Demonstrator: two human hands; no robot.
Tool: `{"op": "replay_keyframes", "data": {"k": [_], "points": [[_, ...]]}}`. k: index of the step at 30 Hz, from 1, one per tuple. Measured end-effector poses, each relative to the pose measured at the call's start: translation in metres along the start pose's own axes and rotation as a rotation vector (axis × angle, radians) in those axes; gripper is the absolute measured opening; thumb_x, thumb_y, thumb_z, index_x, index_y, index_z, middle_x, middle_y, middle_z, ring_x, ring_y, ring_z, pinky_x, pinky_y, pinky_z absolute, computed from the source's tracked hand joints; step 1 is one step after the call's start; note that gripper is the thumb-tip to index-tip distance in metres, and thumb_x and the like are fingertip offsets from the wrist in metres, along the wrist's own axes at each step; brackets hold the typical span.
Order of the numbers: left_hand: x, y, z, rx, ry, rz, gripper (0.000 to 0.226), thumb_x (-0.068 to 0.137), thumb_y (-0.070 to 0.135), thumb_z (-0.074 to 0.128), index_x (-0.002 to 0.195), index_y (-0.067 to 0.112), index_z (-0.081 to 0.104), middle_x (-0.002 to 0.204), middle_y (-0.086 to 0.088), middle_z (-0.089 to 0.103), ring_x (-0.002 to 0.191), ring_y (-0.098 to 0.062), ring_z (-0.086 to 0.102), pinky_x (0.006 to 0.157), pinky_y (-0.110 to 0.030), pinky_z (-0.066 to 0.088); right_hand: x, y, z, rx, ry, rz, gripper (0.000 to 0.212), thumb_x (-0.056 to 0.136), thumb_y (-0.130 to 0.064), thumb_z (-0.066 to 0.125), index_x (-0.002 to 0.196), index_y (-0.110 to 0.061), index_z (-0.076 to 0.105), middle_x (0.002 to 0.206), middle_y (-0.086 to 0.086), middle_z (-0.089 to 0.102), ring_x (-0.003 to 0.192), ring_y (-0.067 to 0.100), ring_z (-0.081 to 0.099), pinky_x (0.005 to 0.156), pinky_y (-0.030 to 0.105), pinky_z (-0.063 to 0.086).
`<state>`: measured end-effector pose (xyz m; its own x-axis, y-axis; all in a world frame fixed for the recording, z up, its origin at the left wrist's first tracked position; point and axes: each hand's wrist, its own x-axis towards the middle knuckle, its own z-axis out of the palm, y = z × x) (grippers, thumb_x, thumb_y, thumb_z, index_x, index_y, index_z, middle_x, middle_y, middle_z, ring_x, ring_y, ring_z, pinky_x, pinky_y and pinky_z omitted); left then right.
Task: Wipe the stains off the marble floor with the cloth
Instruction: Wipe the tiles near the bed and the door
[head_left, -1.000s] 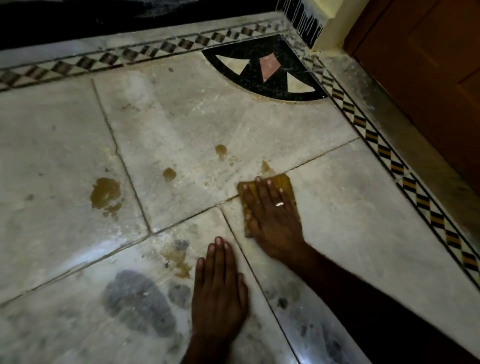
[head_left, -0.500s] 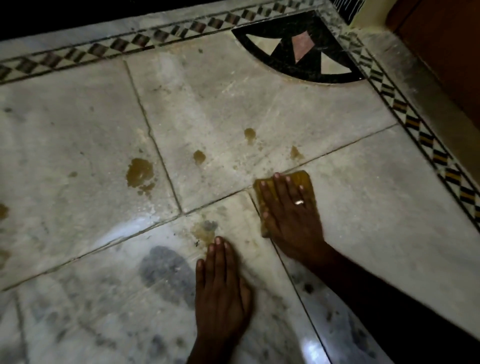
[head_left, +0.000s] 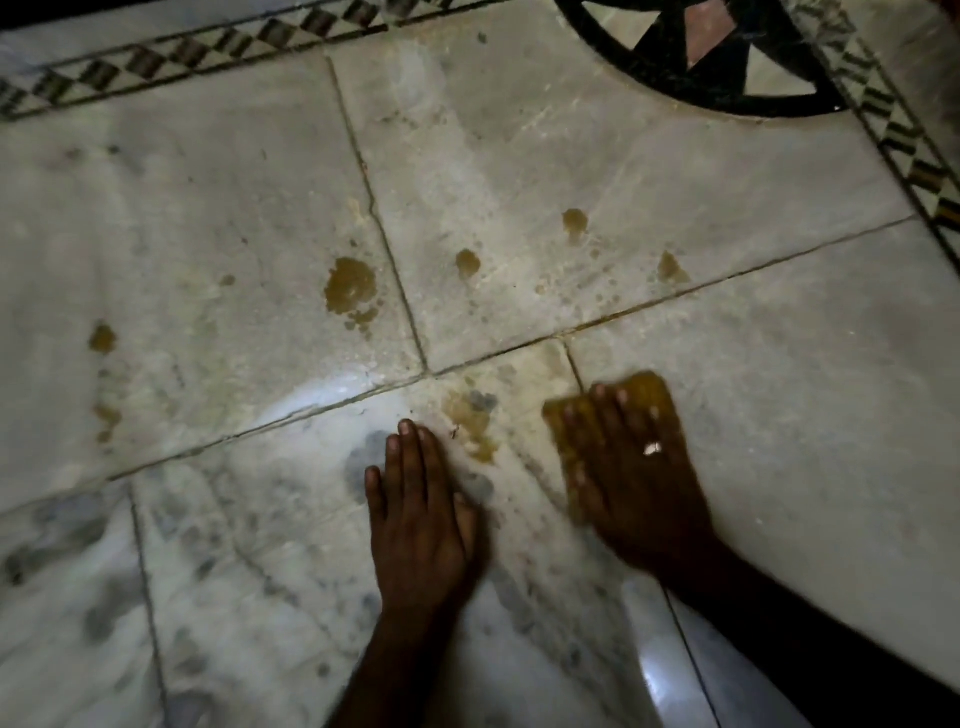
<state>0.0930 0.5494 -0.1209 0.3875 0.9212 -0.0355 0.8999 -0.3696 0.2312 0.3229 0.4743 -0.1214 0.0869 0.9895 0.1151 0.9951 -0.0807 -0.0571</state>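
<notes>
Right hand (head_left: 631, 478): palm down on the cloth (head_left: 644, 389), fingers straight and a little spread. It presses flat; no finger is curled round the fabric. The outline is blurred. A ring (head_left: 652, 448) catches light on one finger.

Cloth: a small mustard-yellow pad, mostly hidden under that hand. Only its far edge and left corner show beyond the fingertips. It lies on the marble floor (head_left: 779, 415), just below the long slanted joint (head_left: 727, 280) and just right of a short cross joint.

Left hand (head_left: 423, 514): flat on the bare marble beside the right, apart from it and from the cloth. Fingers are straight and close together, holding nothing.

Between the two hands, just past the left fingertips, is a brownish smear (head_left: 470, 415), with a pale yellow film on the tile around it.

Across the slanted joint, well beyond both hands, is a large brown blotch (head_left: 350, 286) with droplets under it. Three smaller spots sit to its right (head_left: 467, 262) (head_left: 575, 222) (head_left: 671, 267). Another spot (head_left: 102, 338) lies far left, with faint marks below it.

Grey veining runs through the near tiles, and a bright glare patch (head_left: 322, 400) sits left of the left hand.

A diamond-pattern border strip (head_left: 182, 57) runs along the far edge. A black inlaid arc (head_left: 701, 88) fills the far right corner.

Nothing lies between the hands and the stains.
</notes>
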Motion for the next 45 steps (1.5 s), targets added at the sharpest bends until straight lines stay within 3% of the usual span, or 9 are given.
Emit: {"op": "replay_keyframes", "data": {"k": [7, 12, 15, 19, 24, 30, 35, 40, 45], "points": [[0.002, -0.017, -0.001, -0.183, 0.076, -0.099, 0.066, 0.096, 0.031, 0.027, 0.155, 0.0, 0.028, 0.164, -0.014, 0.015, 0.154, -0.025, 0.011, 0.126, -0.041, -0.002, 0.1, -0.08, 0.015, 0.074, -0.03, -0.133, 0.064, 0.103, -0.037, 0.043, 0.164, -0.023, 0.031, 0.17, 0.015, 0.029, 0.158, 0.036, 0.027, 0.127, 0.056, 0.024], [0.0, -0.025, -0.01, -0.444, 0.164, -0.171, 0.062, 0.099, 0.027, 0.027, 0.156, 0.006, 0.018, 0.165, -0.012, 0.017, 0.155, -0.021, 0.01, 0.126, -0.037, -0.001, 0.03, -0.117, 0.009, 0.156, -0.139, -0.403, 0.067, 0.099, -0.039, 0.05, 0.162, -0.02, 0.037, 0.173, 0.008, 0.022, 0.162, 0.027, 0.014, 0.129, 0.051, 0.021], [-0.002, -0.028, -0.009, -0.375, 0.098, -0.089, 0.063, 0.098, 0.027, 0.028, 0.157, 0.006, 0.02, 0.166, -0.011, 0.016, 0.155, -0.022, 0.011, 0.126, -0.04, 0.002, -0.018, -0.093, -0.004, 0.087, -0.173, -0.507, 0.061, 0.094, -0.043, 0.055, 0.153, -0.031, 0.049, 0.17, 0.004, 0.031, 0.159, 0.026, 0.025, 0.129, 0.048, 0.018], [0.0, -0.02, -0.001, -0.129, 0.032, -0.09, 0.064, 0.098, 0.03, 0.029, 0.155, 0.001, 0.027, 0.164, -0.016, 0.022, 0.153, -0.028, 0.02, 0.126, -0.043, 0.007, -0.019, -0.035, -0.008, 0.08, -0.096, -0.338, 0.068, 0.097, -0.038, 0.055, 0.162, -0.03, 0.037, 0.166, 0.006, 0.04, 0.156, 0.03, 0.033, 0.124, 0.057, 0.028], [-0.002, -0.024, -0.004, -0.202, 0.054, -0.112, 0.063, 0.099, 0.029, 0.027, 0.155, 0.002, 0.027, 0.165, -0.013, 0.018, 0.153, -0.026, 0.016, 0.126, -0.038, 0.002, 0.068, -0.048, 0.007, 0.047, -0.064, -0.077, 0.064, 0.103, -0.037, 0.04, 0.165, -0.026, 0.029, 0.171, 0.013, 0.028, 0.157, 0.035, 0.03, 0.125, 0.056, 0.028], [-0.008, -0.059, -0.013, -0.131, 0.083, -0.279, 0.062, 0.099, 0.029, 0.027, 0.153, 0.0, 0.031, 0.162, -0.016, 0.023, 0.151, -0.028, 0.021, 0.125, -0.04, 0.004, 0.083, -0.136, 0.017, 0.107, -0.039, -0.351, 0.059, 0.107, -0.034, 0.035, 0.164, -0.02, 0.031, 0.17, 0.014, 0.028, 0.159, 0.034, 0.023, 0.126, 0.056, 0.027], [-0.041, -0.105, -0.018, -0.016, 0.045, -0.284, 0.063, 0.098, 0.029, 0.03, 0.154, 0.001, 0.03, 0.163, -0.015, 0.023, 0.15, -0.029, 0.025, 0.125, -0.04, 0.004, 0.007, -0.135, 0.0, 0.141, -0.069, -0.563, 0.068, 0.093, -0.037, 0.059, 0.159, -0.027, 0.043, 0.165, 0.005, 0.041, 0.154, 0.027, 0.037, 0.118, 0.05, 0.036], [-0.04, -0.107, -0.016, 0.023, 0.032, -0.311, 0.063, 0.1, 0.034, 0.032, 0.154, 0.001, 0.031, 0.162, -0.017, 0.027, 0.151, -0.028, 0.026, 0.124, -0.045, 0.014, 0.045, -0.119, 0.011, 0.101, 0.019, -0.423, 0.061, 0.102, -0.033, 0.048, 0.161, -0.017, 0.039, 0.167, 0.014, 0.035, 0.155, 0.036, 0.034, 0.118, 0.062, 0.037], [-0.036, -0.117, -0.018, 0.021, 0.061, -0.356, 0.061, 0.102, 0.033, 0.03, 0.154, 0.001, 0.032, 0.162, -0.017, 0.029, 0.15, -0.029, 0.028, 0.124, -0.045, 0.016, 0.13, -0.188, 0.03, 0.135, -0.001, -0.337, 0.063, 0.104, -0.034, 0.044, 0.163, -0.016, 0.032, 0.169, 0.017, 0.03, 0.156, 0.037, 0.03, 0.126, 0.057, 0.027]]}}
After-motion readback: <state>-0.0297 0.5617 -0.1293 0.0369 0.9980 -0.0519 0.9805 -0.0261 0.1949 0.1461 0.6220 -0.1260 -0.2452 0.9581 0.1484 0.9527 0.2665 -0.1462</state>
